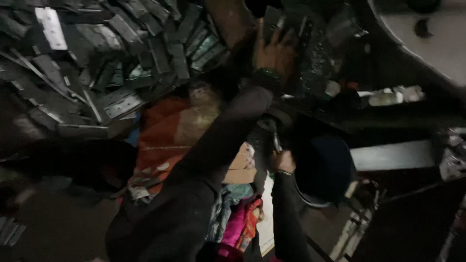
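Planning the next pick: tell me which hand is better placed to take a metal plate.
Left, probably: the left hand lies open at the metal plates; the right hand, nearer the body, grips a metal handle.

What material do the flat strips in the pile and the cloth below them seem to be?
Strips: probably sheet metal, dull grey, with pale glints and rows of holes. Cloth: seemingly woven fabric, orange, matte and creased. The left hand reaches beside the pile.

A dim metalwork workshop is indicated by a heap of flat perforated metal strips (pixel 121 53) piled about.
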